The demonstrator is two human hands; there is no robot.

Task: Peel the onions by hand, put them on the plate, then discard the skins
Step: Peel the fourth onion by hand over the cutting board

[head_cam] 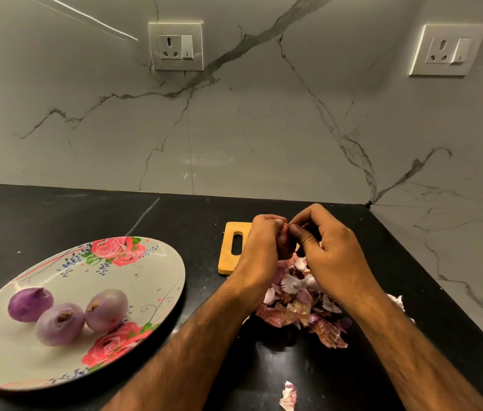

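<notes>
So three peeled onions (pixel 68 314) lie on the plate (pixel 133 280); both hands, left hand (pixel 259 247) and right hand (pixel 330 256), grip a fourth onion (pixel 287 244); skins (pixel 302 304) await discarding.

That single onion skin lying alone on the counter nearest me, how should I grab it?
Pinch the lone skin from straight above, thumb and forefinger across its narrow width. It is thin and crinkled on the counter, so its raised folds probably give a hold.
</notes>
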